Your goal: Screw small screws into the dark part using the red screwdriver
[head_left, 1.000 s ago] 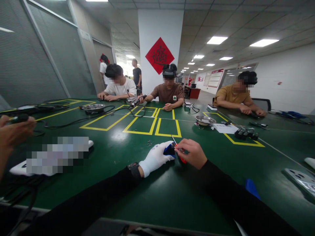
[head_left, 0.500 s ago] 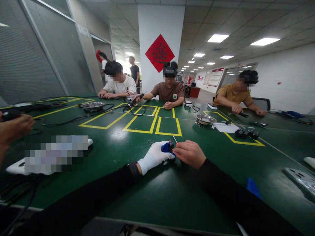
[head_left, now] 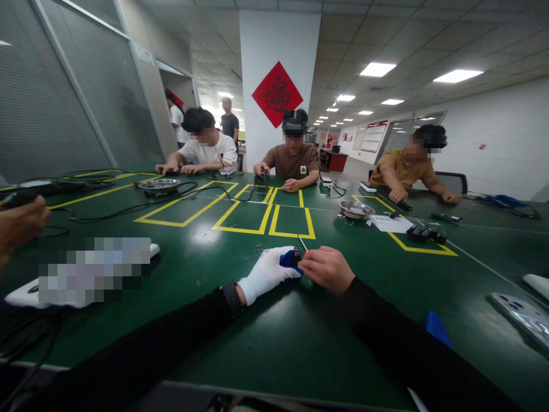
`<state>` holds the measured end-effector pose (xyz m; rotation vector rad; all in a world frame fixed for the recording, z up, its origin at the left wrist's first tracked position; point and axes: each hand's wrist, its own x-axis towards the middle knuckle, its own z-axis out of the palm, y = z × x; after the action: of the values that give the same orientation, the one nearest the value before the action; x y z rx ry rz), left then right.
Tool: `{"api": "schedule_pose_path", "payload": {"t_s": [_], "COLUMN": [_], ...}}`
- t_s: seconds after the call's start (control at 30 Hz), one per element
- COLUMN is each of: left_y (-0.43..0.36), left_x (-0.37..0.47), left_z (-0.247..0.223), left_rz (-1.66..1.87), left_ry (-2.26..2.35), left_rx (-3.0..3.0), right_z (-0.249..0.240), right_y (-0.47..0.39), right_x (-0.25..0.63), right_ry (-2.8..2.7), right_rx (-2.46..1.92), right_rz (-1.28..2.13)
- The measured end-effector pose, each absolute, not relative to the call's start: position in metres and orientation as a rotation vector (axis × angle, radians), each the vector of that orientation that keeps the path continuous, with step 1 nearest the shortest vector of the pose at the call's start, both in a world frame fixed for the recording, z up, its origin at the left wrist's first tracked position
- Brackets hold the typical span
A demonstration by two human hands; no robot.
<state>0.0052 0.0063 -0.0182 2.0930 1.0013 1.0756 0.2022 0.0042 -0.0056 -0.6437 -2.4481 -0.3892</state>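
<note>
My left hand [head_left: 270, 269] wears a white glove and is closed around a small black part with a metal top [head_left: 297, 255]. Blue shows at the glove's fingers, perhaps its coating. My bare right hand [head_left: 328, 269] pinches a thin screwdriver [head_left: 303, 244] with a reddish handle end, its metal shaft slanting up and away from me. The right fingertips are right beside the black part; whether they touch it I cannot tell. Several tiny metal bits [head_left: 259, 249] lie just beyond the left hand.
Yellow tape frames [head_left: 293, 235] mark the green table. A metal bowl [head_left: 357, 209], paper [head_left: 390, 223] and several black parts [head_left: 426, 233] are at right. A blue object [head_left: 437, 329] and phone [head_left: 521, 317] lie nearer. A white device [head_left: 17, 293] sits left. Co-workers sit around.
My hands hold nearly the same pose, with the view shifted slightly. Across the table, the middle co-worker's hand with a dark tool has drawn back toward their body.
</note>
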Motion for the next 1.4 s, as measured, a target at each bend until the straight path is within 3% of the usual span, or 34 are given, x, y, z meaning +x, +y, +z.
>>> {"api": "schedule_pose_path", "payload": {"t_s": [0.3, 0.53, 0.8, 1.07, 1.4], "left_y": [0.007, 0.009, 0.006, 0.014, 0.031], "left_x": [0.006, 0.007, 0.006, 0.009, 0.019], "left_z": [-0.024, -0.026, -0.014, -0.024, -0.022], "left_rz": [1.070, 1.070, 1.029, 1.008, 1.117], "left_ry": [0.993, 1.023, 0.985, 1.103, 0.941], "left_rx": [2.136, 2.191, 2.188, 2.182, 2.154], "right_z": [-0.013, -0.014, -0.013, -0.006, -0.013], "right_y": [0.014, 0.026, 0.023, 0.023, 0.024], "right_x": [0.216, 0.224, 0.223, 0.226, 0.227], "right_ry": [-1.997, -2.476, -2.514, -2.354, -1.695], "right_rx": [-1.022, -1.065, -1.113, -1.067, -0.951], "right_rz": [0.167, 0.130, 0.184, 0.406, 0.324]}}
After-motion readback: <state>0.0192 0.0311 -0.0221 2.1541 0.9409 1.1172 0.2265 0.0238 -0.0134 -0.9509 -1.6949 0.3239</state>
